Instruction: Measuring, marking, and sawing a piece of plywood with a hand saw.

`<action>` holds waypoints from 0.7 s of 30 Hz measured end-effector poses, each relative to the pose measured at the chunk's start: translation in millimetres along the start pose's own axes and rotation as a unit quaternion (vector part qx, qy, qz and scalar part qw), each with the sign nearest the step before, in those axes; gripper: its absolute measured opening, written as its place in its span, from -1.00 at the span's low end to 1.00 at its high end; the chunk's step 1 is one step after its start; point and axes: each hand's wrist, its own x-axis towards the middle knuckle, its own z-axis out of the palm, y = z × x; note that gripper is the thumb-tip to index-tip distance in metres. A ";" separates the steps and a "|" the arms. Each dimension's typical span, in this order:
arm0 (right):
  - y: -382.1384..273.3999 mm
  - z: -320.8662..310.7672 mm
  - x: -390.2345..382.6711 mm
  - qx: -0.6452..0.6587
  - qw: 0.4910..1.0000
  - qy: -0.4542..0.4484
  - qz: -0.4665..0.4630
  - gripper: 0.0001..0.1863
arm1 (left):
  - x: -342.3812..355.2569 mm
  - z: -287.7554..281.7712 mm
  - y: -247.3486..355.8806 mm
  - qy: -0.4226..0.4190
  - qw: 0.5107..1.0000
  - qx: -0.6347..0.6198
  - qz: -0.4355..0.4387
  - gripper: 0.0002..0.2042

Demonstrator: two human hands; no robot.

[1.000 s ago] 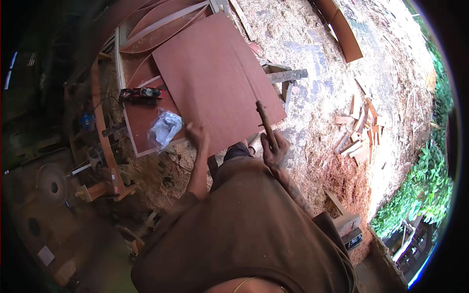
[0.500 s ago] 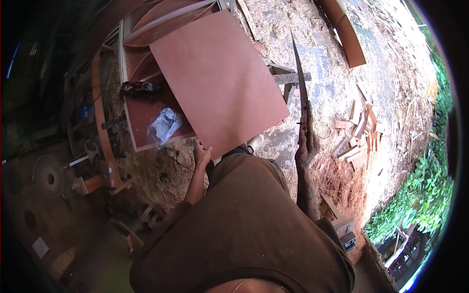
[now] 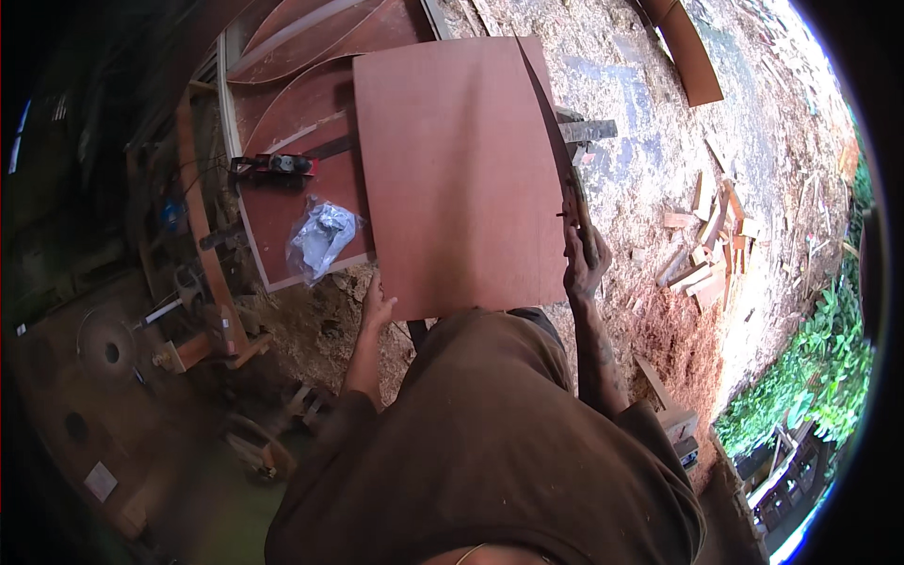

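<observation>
A flat reddish-brown plywood sheet (image 3: pixel 452 169) lies in front of my body, its near edge close to my waist. My left hand (image 3: pixel 378 303) grips the near left corner of it, thumb over the top and the other fingers partly hidden. On the opposite side, my right hand (image 3: pixel 586 266) is closed around the handle of a handsaw (image 3: pixel 546 108). The long, dark blade points away from me and overlaps the sheet's right edge. Whether my right fingers also touch the sheet, I cannot tell.
Left of the sheet, a red-and-black power tool (image 3: pixel 282 166) and a crumpled clear plastic bag (image 3: pixel 325 237) rest on a framed reddish panel (image 3: pixel 268 212). A bar-like support (image 3: pixel 591 130) juts out at right. Wood offcuts (image 3: pixel 706 247) lie piled on the sawdust-covered ground.
The sheet has turned clockwise, its far end swinging right. My right hand has shifted slightly left with the handsaw, so the blade now overlaps the sheet's right edge.
</observation>
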 end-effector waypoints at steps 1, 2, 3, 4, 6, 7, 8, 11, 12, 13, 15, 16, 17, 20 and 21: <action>1.7 2.5 4.8 -0.009 1.000 0.001 -0.011 -0.73 | -4.2 1.7 -2.8 0.004 0.999 -0.036 0.000 -0.44; 3.0 5.5 8.8 0.040 0.999 -0.001 0.024 -0.74 | -8.3 1.6 -5.9 0.001 0.999 -0.033 -0.001 -0.43; 4.5 8.4 14.1 0.033 0.999 0.007 0.013 -0.74 | -13.7 0.6 -9.1 -0.012 0.999 -0.037 -0.016 -0.43; 5.6 12.2 19.2 0.026 1.000 0.005 0.005 -0.74 | -17.6 0.7 -11.4 -0.026 0.997 -0.044 -0.059 -0.42; 7.6 20.0 31.0 0.024 1.000 -0.004 0.013 -0.73 | -24.6 0.2 -11.2 -0.018 0.998 -0.001 -0.062 -0.40; 8.3 24.1 37.1 0.021 0.999 -0.012 0.031 -0.72 | -27.9 -1.1 -7.3 -0.011 0.994 0.025 -0.102 -0.40; 8.8 28.6 43.5 0.036 0.998 -0.019 0.043 -0.73 | -28.6 -2.7 0.4 -0.004 0.997 0.036 -0.062 -0.43; 9.9 43.3 60.4 0.066 0.995 -0.032 0.066 -0.73 | -20.6 -11.9 45.6 -0.009 0.986 0.134 -0.096 -0.53; 10.3 48.6 65.9 0.075 0.994 -0.042 0.072 -0.74 | -12.8 -22.4 68.6 -0.036 0.965 0.203 -0.164 -0.57; 10.6 54.8 70.5 0.072 0.994 -0.041 0.070 -0.74 | -1.7 -31.6 94.2 -0.058 0.934 0.270 -0.227 -0.60; 11.6 68.5 80.5 0.061 0.995 -0.051 0.060 -0.75 | 36.9 -39.5 149.6 -0.010 0.924 0.375 -0.077 -0.67; 11.8 76.3 85.3 0.068 0.994 -0.050 0.066 -0.77 | 66.1 -40.2 177.6 0.005 0.931 0.361 -0.053 -0.65; 11.9 84.2 90.2 0.067 0.995 -0.051 0.062 -0.78 | 107.5 -35.7 206.1 0.027 0.935 0.353 -0.024 -0.62; 10.1 111.2 107.2 0.087 0.993 -0.049 0.060 -0.71 | 252.3 -6.1 288.4 0.122 0.911 0.349 0.182 -0.60; 8.1 117.5 112.9 0.084 0.994 -0.051 0.049 -0.65 | 299.5 5.6 309.8 0.131 0.865 0.383 0.297 -0.68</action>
